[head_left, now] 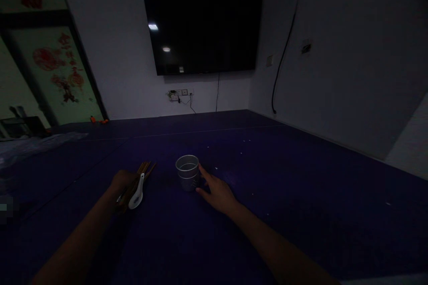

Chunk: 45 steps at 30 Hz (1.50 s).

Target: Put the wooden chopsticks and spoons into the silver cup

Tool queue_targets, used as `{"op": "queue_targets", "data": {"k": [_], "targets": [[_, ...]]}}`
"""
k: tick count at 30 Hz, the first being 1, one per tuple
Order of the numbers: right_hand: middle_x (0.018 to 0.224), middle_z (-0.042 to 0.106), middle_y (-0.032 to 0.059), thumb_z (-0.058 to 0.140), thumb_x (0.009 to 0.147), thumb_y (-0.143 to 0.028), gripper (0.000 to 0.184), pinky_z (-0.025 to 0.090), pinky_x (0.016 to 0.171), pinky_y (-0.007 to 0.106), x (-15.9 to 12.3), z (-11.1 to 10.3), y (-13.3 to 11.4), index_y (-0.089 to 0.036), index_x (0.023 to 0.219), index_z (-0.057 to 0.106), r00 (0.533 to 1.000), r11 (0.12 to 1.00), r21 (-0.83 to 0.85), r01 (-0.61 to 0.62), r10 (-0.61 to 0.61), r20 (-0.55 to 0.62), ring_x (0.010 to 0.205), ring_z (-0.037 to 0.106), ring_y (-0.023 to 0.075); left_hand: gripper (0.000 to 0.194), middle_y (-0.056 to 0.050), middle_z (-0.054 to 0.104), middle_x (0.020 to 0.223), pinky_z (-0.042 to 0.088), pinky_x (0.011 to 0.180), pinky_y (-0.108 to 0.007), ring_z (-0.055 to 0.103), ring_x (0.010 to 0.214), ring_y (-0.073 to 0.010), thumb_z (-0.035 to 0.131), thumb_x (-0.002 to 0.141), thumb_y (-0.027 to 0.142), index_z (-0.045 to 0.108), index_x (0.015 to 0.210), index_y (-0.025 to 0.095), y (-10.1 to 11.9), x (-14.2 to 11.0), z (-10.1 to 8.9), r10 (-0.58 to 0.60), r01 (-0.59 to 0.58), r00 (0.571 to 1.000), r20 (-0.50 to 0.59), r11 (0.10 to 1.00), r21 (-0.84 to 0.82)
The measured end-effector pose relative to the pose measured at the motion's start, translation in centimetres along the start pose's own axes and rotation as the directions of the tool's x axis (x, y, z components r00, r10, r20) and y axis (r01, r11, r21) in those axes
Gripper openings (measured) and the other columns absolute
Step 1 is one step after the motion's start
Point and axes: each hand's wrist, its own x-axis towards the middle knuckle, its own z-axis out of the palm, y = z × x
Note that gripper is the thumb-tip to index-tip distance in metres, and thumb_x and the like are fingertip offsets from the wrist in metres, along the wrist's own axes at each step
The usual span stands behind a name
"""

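Note:
A grey metal cup point(188, 180) with small holes low in its side stands upright on the dark purple surface. My right hand point(219, 193) is at its right side, fingers apart, with the fingertips at or close to the wall; they do not wrap round it. To the left, my left hand point(123, 180) is closed on a bundle of wooden chopsticks point(143, 168). A white soup spoon point(136, 197) lies along the bundle, bowl toward me. Its grip is partly hidden, and a shiny metal piece shows beside the chopsticks.
A wall-mounted television point(205, 33) hangs beyond the purple surface point(207, 240). Small white scraps are scattered on that surface. Clear plastic sheeting point(43, 142) lies at the far left, near small orange objects point(100, 120). A black cable point(285, 49) hangs down the right wall.

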Motion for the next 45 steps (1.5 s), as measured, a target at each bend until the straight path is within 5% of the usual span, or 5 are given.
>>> {"op": "queue_targets", "data": {"k": [14, 22, 26, 31, 45], "targets": [[0.129, 0.054, 0.0106, 0.053, 0.083, -0.032, 0.076, 0.046, 0.085, 0.036, 0.0, 0.2, 0.2, -0.024, 0.146, 0.010, 1.000, 1.000, -0.005, 0.006, -0.006, 0.017, 0.100, 0.059, 0.0213, 0.041, -0.017, 0.069, 0.086, 0.047, 0.066, -0.032, 0.065, 0.086, -0.0291, 0.044, 0.082, 0.044, 0.069, 0.082, 0.011, 6.0, -3.4, -1.5, 0.083, -0.083, 0.994, -0.076, 0.997, 0.002], [0.129, 0.054, 0.0122, 0.053, 0.083, -0.033, 0.079, 0.046, 0.085, 0.037, -0.1, 0.0, 0.2, -0.021, 0.146, 0.008, 1.000, 1.000, -0.012, -0.013, 0.013, -0.005, 0.106, 0.057, 0.0239, 0.087, -0.011, 0.037, 0.143, 0.030, 0.106, -0.045, 0.033, 0.131, -0.0315, 0.071, 0.057, 0.058, 0.042, 0.133, 0.027, 13.6, -11.3, 1.4, 0.706, -0.763, 0.645, -0.292, 0.614, -0.201], [0.129, 0.054, 0.0113, 0.052, 0.083, -0.032, 0.079, 0.046, 0.083, 0.038, -0.1, 0.2, 0.3, -0.024, 0.146, 0.006, 1.000, 1.000, -0.016, -0.017, 0.016, -0.014, 0.101, 0.059, 0.0227, 0.125, -0.017, 0.015, 0.151, 0.027, 0.106, -0.049, 0.019, 0.137, -0.0357, 0.080, 0.044, 0.055, 0.012, 0.144, 0.024, 13.4, -12.1, 4.6, 0.543, -0.682, 0.722, -0.429, 0.664, -0.306], [0.126, 0.056, 0.0124, 0.051, 0.084, -0.034, 0.078, 0.046, 0.084, 0.038, 0.0, 0.3, 0.5, -0.022, 0.146, 0.007, 1.000, 0.999, -0.035, -0.017, 0.017, -0.007, 0.101, 0.059, 0.0230, 0.130, -0.018, 0.042, 0.137, 0.039, 0.097, -0.047, 0.046, 0.122, -0.0313, 0.081, 0.049, 0.045, -0.004, 0.145, 0.023, 13.2, -11.7, 6.9, 0.519, -0.632, 0.772, -0.368, 0.560, -0.536], [0.123, 0.058, 0.0114, 0.052, 0.084, -0.032, 0.078, 0.046, 0.082, 0.036, -0.1, 0.4, 0.5, -0.026, 0.146, 0.006, 0.999, 0.999, -0.034, -0.022, 0.021, -0.033, 0.094, 0.061, 0.0207, 0.126, -0.016, 0.032, 0.145, 0.031, 0.107, -0.042, 0.036, 0.131, -0.0295, 0.080, 0.050, 0.041, 0.000, 0.146, 0.023, 8.0, -7.1, 4.6, 0.138, -0.453, 0.838, -0.528, 0.715, -0.532]]}}
